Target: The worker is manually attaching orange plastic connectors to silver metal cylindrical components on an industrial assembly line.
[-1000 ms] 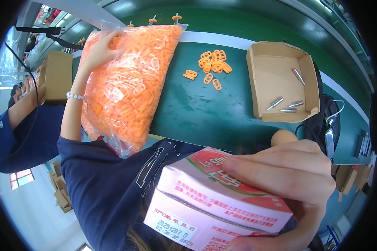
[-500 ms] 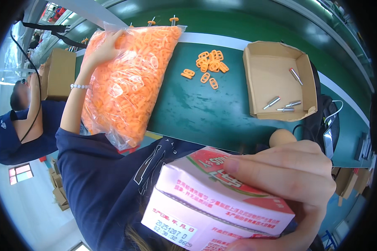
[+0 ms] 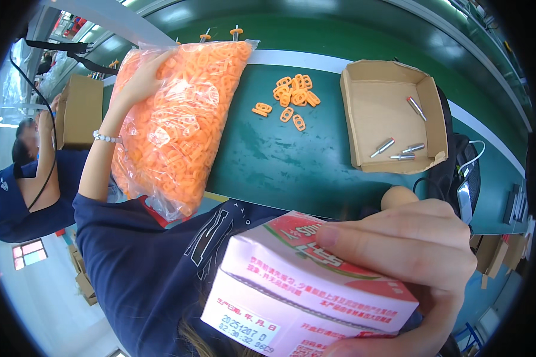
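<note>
Head view: bulging clear bag of orange pieces (image 3: 181, 125) at the left of the green table (image 3: 280, 169), long axis running roughly away from the body, far end leaning slightly rightward, near end reaching past the table's near edge. Left hand (image 3: 144, 80) at the bag's far left part, with most of the bag lying nearer the body and to the right of the fingers. Fingers of that hand partly confused with glossy film: impossible to tell whether spread or pinching, on the plastic or inside the opening. Left hand by far the nearer to the bag; right hand (image 3: 406, 250) well apart, at lower right, close to the camera.

Pink carton (image 3: 309, 288) clamped between thumb and fingers of the right hand, gripped from its right side, raised in front of the torso; longer visible edges sloping from upper left to lower right, lower part cut off by the frame.

Farther out, right of the bag and apart from it: small loose heap of orange links (image 3: 299, 97). Farther right, shallow cardboard tray (image 3: 378, 101) with four metal pins (image 3: 382, 147) inside. Beyond the bag's far edge, upright posts with orange rings (image 3: 236, 31). At far left, a co-worker's dark blue sleeve (image 3: 12, 208) near a brown box (image 3: 83, 113).
</note>
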Action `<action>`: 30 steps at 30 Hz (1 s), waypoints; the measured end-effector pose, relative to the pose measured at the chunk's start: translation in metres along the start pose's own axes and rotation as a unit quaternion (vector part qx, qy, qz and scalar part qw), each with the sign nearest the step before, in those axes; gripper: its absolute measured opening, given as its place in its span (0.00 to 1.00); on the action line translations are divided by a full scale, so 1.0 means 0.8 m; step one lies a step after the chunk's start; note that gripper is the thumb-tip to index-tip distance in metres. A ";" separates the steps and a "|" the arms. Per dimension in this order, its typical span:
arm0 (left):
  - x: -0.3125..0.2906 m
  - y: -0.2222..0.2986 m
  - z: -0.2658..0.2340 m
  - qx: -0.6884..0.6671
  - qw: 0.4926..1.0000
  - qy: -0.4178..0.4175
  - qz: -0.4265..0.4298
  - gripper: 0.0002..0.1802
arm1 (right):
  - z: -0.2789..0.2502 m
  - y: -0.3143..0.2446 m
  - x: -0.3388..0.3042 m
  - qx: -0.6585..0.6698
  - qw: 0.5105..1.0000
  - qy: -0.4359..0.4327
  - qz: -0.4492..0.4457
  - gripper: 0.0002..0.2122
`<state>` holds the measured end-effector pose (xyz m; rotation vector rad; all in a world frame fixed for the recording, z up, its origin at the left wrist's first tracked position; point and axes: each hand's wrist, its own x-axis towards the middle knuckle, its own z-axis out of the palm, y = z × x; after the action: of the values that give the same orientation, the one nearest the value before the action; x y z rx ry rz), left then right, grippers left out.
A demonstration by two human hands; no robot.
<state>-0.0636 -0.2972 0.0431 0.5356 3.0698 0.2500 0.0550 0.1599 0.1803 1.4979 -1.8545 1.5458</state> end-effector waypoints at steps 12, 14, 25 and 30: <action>-0.008 0.010 0.008 -0.064 0.994 0.087 -0.028 0.26 | 0.008 0.017 -0.001 0.024 0.999 0.027 -0.011 0.08; -0.004 0.019 0.004 -0.069 0.991 0.103 -0.046 0.25 | 0.006 0.018 -0.001 0.020 1.000 0.021 -0.012 0.09; -0.027 0.007 -0.042 -0.003 0.999 0.047 -0.023 0.19 | 0.003 0.019 -0.007 -0.024 0.999 0.047 0.008 0.09; -0.039 0.004 -0.038 -0.118 0.988 0.084 -0.049 0.19 | 0.008 0.016 -0.008 -0.037 0.998 0.052 0.015 0.09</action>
<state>-0.0344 -0.3097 0.0736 0.3682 3.1505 0.6791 0.0493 0.1560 0.1658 1.3377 -1.8629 1.5214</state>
